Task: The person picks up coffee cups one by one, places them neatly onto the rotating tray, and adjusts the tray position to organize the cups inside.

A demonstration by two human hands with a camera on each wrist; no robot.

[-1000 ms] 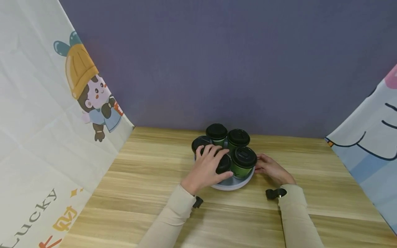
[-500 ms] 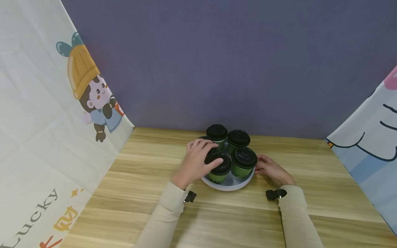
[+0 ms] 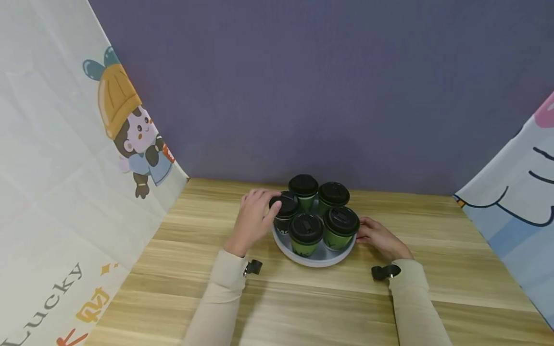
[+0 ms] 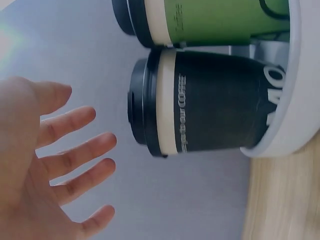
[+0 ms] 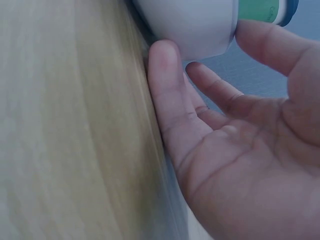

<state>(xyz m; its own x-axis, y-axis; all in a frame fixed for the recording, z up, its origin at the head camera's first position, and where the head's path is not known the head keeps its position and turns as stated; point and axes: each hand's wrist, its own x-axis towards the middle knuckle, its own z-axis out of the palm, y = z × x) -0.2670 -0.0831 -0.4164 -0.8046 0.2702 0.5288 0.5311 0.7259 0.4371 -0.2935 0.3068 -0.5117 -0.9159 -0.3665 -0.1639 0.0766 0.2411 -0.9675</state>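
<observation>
A round white tray (image 3: 318,263) bears several upright paper coffee cups with black lids. At its left stands a black cup (image 4: 215,102) with white lettering; a green cup (image 3: 305,240) stands at the front, with another green cup (image 3: 338,235) to its right. My left hand (image 3: 255,216) is spread beside the black cup. In the left wrist view a gap separates its fingertips from the lid (image 4: 142,105). At the tray's right side, my right hand (image 3: 383,239) holds the tray, thumb at the rim and a finger low against its side.
Two more lidded cups (image 3: 303,186) stand at the back of the tray. The wood-grain table (image 3: 303,307) ends behind it at a dark wall (image 3: 320,91). Printed white cloths hang at the left (image 3: 47,158) and right.
My left hand has moved left, from over the front and left cups to beside the black cup, uncovering both lids. My right hand has stayed at the tray's side.
</observation>
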